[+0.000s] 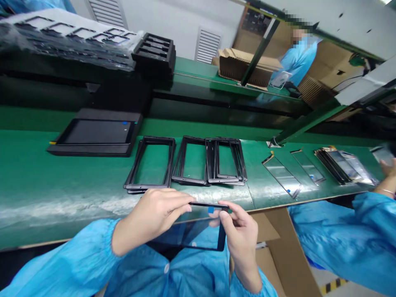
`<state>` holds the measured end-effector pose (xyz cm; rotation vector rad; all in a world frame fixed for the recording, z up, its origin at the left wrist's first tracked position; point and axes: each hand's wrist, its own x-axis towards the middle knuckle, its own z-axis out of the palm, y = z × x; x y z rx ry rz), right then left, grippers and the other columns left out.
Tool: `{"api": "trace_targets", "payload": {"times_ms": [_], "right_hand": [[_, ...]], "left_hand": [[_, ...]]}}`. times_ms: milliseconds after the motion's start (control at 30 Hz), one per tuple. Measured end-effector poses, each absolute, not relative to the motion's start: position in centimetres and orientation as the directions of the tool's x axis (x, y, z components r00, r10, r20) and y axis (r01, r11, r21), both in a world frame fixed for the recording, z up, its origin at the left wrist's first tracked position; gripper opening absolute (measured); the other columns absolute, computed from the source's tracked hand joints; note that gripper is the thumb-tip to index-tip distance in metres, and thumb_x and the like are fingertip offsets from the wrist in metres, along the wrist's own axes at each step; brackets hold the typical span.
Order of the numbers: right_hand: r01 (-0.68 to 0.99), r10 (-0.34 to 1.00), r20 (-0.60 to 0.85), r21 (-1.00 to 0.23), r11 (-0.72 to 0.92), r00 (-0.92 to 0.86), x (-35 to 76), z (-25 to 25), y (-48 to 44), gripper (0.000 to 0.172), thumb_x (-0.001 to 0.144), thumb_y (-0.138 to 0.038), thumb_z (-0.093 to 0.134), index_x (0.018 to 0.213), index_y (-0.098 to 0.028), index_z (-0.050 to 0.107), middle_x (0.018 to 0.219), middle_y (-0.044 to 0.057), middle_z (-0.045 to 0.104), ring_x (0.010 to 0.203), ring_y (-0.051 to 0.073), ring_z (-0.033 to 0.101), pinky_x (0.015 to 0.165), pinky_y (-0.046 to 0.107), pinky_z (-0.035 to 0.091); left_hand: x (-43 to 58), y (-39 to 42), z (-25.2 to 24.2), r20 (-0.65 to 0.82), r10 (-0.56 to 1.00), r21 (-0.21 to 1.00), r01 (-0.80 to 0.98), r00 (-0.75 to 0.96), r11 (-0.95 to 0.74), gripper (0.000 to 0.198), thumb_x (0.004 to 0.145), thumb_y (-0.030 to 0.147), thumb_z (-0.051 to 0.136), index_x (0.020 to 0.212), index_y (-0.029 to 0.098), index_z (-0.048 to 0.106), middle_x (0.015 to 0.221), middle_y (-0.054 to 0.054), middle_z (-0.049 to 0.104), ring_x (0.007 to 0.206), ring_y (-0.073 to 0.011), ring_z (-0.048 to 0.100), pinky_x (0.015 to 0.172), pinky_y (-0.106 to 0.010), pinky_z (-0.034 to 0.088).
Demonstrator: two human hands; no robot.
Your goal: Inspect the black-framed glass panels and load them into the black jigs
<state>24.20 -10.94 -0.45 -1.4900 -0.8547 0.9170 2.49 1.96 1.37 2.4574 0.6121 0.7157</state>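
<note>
In front of my chest I hold a glass touch panel (198, 233) with a black border and a small blue tab near its upper right corner. My left hand (154, 212) pinches its far edge. The thumb and fingers of my right hand (241, 231) close on its right end. The panel is tilted, and its left part is hidden behind my left hand and forearm. Just beyond my hands, black plastic frames lie in overlapping stacks, one on the left (134, 187), one in the middle (188, 180) and one on the right (224, 180).
Another panel (95, 132) rests on a black foam block (89, 149) at left. Glass panels (283, 175) and a row of dark panels (334, 167) lie rightward, near a co-worker's hand (388, 171). A green post (305, 121) rises from the bench; a cardboard box (291, 247) stands below.
</note>
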Motion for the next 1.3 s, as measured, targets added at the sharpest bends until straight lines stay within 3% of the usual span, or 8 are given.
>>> {"api": "trace_targets", "payload": {"times_ms": [200, 333, 400, 533, 867, 1067, 1167, 1300], "right_hand": [[-0.117, 0.986, -0.12, -0.987, -0.106, 0.118, 24.5, -0.1, -9.1, 0.038, 0.096, -0.05, 0.077, 0.128, -0.03, 0.08, 0.082, 0.002, 0.086, 0.082, 0.023, 0.085, 0.084, 0.032, 0.067], [-0.293, 0.946, -0.235, -0.942, -0.164, 0.225, 25.3, -0.7, -8.9, 0.041, 0.099, -0.059, 0.069, 0.12, -0.027, 0.083, 0.116, 0.01, 0.085, 0.096, 0.028, 0.084, 0.083, 0.036, 0.068], [-0.268, 0.912, -0.257, -0.948, -0.173, 0.32, 25.6, -1.0, -8.8, 0.043, 0.096, -0.061, 0.072, 0.111, -0.023, 0.086, 0.105, 0.012, 0.087, 0.082, 0.027, 0.085, 0.074, 0.033, 0.068], [-0.229, 0.895, -0.242, -0.96, -0.164, 0.374, 25.2, -1.1, -8.5, 0.05, 0.092, -0.067, 0.072, 0.092, -0.019, 0.085, 0.069, 0.009, 0.083, 0.061, 0.025, 0.081, 0.064, 0.031, 0.066], [-0.007, 0.938, -0.089, -0.996, -0.092, 0.334, 25.0, 0.8, -8.7, 0.043, 0.104, -0.052, 0.06, 0.076, -0.023, 0.077, 0.066, 0.002, 0.082, 0.058, 0.02, 0.078, 0.064, 0.029, 0.064], [0.171, 0.979, -0.021, -0.984, -0.056, 0.201, 23.1, 0.6, -8.0, 0.027, 0.099, -0.041, 0.069, 0.082, -0.025, 0.083, 0.068, 0.0, 0.083, 0.059, 0.019, 0.079, 0.064, 0.028, 0.064], [0.006, 0.975, -0.06, -0.998, -0.062, 0.215, 23.1, 0.3, -7.8, 0.023, 0.096, -0.044, 0.072, 0.1, -0.026, 0.085, 0.076, 0.0, 0.085, 0.063, 0.02, 0.08, 0.065, 0.029, 0.066], [0.038, 0.875, 0.039, -0.999, 0.024, 0.482, 26.5, -0.5, -9.0, 0.036, 0.104, -0.051, 0.062, 0.111, -0.024, 0.085, 0.118, 0.01, 0.084, 0.109, 0.027, 0.08, 0.094, 0.038, 0.065]], "left_hand": [[3.4, 0.6, 1.2, -0.009, 0.628, 0.903, 0.277, 0.778, -0.329, 0.041, 0.111, 0.034, 0.049, 0.147, 0.028, 0.067, 0.105, -0.004, 0.086, 0.085, -0.0218, 0.081, 0.08, -0.031, 0.061], [3.3, -0.1, 0.9, -0.303, 0.721, 0.952, 0.167, 0.623, 0.255, 0.045, 0.108, 0.046, 0.053, 0.141, 0.019, 0.069, 0.111, -0.013, 0.084, 0.085, -0.0234, 0.082, 0.065, -0.026, 0.063], [3.0, -0.4, 0.8, -0.348, 0.721, 0.923, 0.083, 0.599, 0.377, 0.046, 0.106, 0.049, 0.059, 0.136, 0.017, 0.071, 0.117, -0.018, 0.083, 0.092, -0.0273, 0.082, 0.066, -0.028, 0.065], [2.7, -0.9, 0.6, -0.364, 0.724, 0.902, 0.03, 0.586, 0.43, 0.048, 0.102, 0.052, 0.065, 0.133, 0.016, 0.072, 0.12, -0.022, 0.082, 0.099, -0.0329, 0.082, 0.065, -0.03, 0.067], [1.6, -1.1, -0.3, -0.372, 0.75, 0.91, 0.056, 0.547, 0.411, 0.048, 0.1, 0.056, 0.065, 0.128, 0.017, 0.075, 0.116, -0.021, 0.083, 0.098, -0.0362, 0.083, 0.061, -0.034, 0.068], [2.0, 0.0, 1.5, -0.12, 0.737, 0.922, 0.349, 0.665, -0.166, 0.065, 0.093, 0.037, 0.076, 0.156, 0.036, 0.058, 0.138, -0.007, 0.077, 0.119, -0.0305, 0.076, 0.103, -0.041, 0.062], [2.6, 0.3, 2.3, -0.176, 0.651, 0.923, 0.354, 0.739, -0.152, 0.058, 0.094, 0.03, 0.071, 0.151, 0.034, 0.061, 0.116, -0.004, 0.084, 0.088, -0.0232, 0.082, 0.081, -0.032, 0.066], [2.1, 0.3, 2.0, -0.282, 0.793, 0.958, 0.207, 0.541, 0.2, 0.034, 0.099, 0.038, 0.066, 0.129, 0.023, 0.067, 0.104, -0.009, 0.084, 0.068, -0.0184, 0.077, 0.055, -0.023, 0.059]]}}
